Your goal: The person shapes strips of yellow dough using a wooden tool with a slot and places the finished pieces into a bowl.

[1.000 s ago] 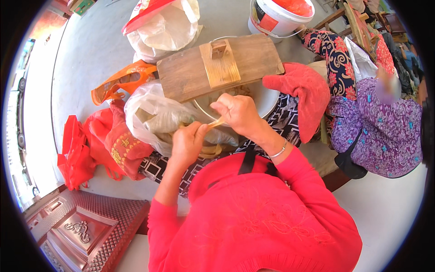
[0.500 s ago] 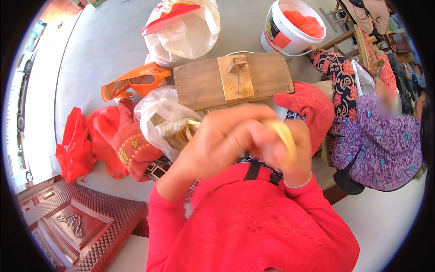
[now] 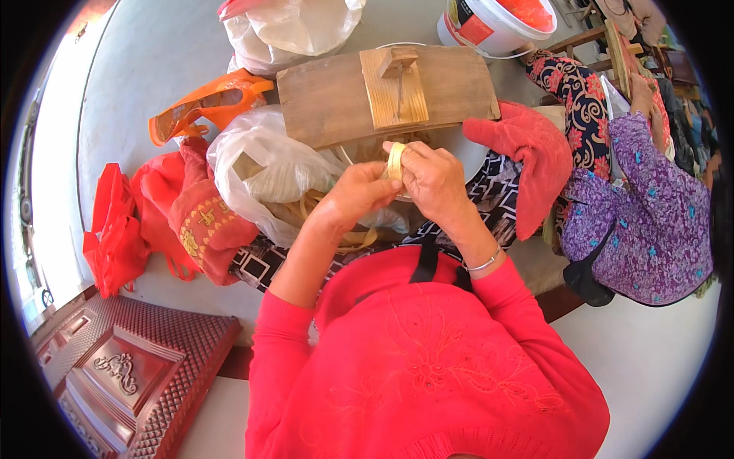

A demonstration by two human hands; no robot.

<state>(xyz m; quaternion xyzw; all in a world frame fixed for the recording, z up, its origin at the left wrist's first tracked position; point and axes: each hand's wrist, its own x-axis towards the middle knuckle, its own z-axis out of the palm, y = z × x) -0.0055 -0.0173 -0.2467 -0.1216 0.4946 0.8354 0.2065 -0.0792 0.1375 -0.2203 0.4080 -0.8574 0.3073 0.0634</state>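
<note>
My left hand and my right hand meet above my lap, just in front of a wooden board. Between them is a flat yellow strip wound into a small ring. It sits at the fingertips of my right hand, and the left thumb and fingers pinch its lower edge. The board lies across a pale basin; a lighter wood plate with a small block is fixed on top. Beside my left wrist, a clear plastic bag holds a whitish bundle and loose yellowish strips.
Red bags and an orange bag lie to the left. A white sack and a white bucket stand beyond the board. Red cloth drapes at right, beside a person in a purple patterned top. A carved dark-red panel is at lower left.
Both hands have dropped away from the camera toward the basin. The yellow strip, blurred before, now shows clearly as a ring between the fingers. The whole view has shifted slightly.
</note>
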